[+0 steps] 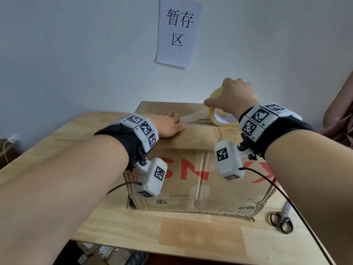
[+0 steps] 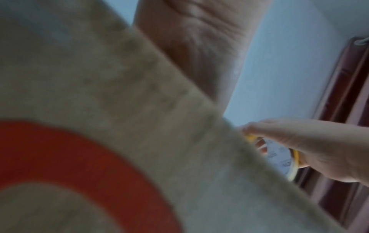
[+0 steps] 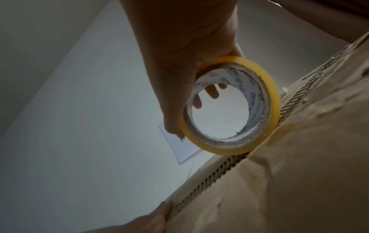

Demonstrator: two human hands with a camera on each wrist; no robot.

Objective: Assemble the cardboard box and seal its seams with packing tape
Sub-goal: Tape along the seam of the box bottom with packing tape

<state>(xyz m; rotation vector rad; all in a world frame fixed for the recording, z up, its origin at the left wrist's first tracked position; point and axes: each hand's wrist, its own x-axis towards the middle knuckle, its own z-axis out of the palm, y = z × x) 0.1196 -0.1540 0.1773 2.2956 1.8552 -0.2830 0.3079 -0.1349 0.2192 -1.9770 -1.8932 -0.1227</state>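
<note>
Brown cardboard box (image 1: 191, 142) on table, left hand (image 1: 168, 125) flat on tape end atop it, right hand (image 1: 235, 96) gripping yellow-edged packing tape roll (image 1: 219, 119) at seam

A brown cardboard box (image 1: 198, 180) with upside-down red lettering sits closed on the tabletop (image 1: 172, 238), a yellow-edged packing tape roll (image 1: 219, 117) standing upright on its top seam.

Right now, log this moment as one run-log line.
step: taping top seam | left hand: presses tape end on cardboard box | right hand: grips tape roll, strip drawn out | scissors: on table, unused
</note>
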